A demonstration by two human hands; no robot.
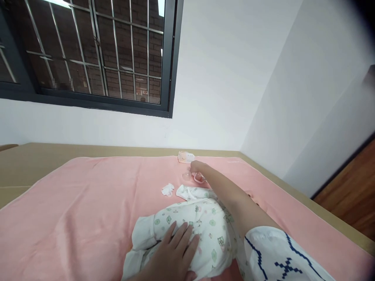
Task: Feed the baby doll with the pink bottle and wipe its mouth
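My left hand (178, 249) lies flat with its fingers spread on a white baby garment (205, 226) printed with small green and brown figures. The garment is plump, as if filled; what is inside is hidden. One sleeve points toward the far side. My right arm stretches across it, and my right hand (198, 167) is bent down with the fingers curled and mostly hidden. Right under that hand are a clear piece with a pink rim (199, 178) and a clear rounded piece (186, 175); whether the fingers grip either is unclear.
A pink cloth (102, 203) covers most of the wooden tabletop (47, 156). White crumpled tissue (168, 189) lies left of the sleeve. Behind my right hand is a clear plastic packet (186, 157). A wall (211, 97) and a barred window (102, 50) stand behind the table.
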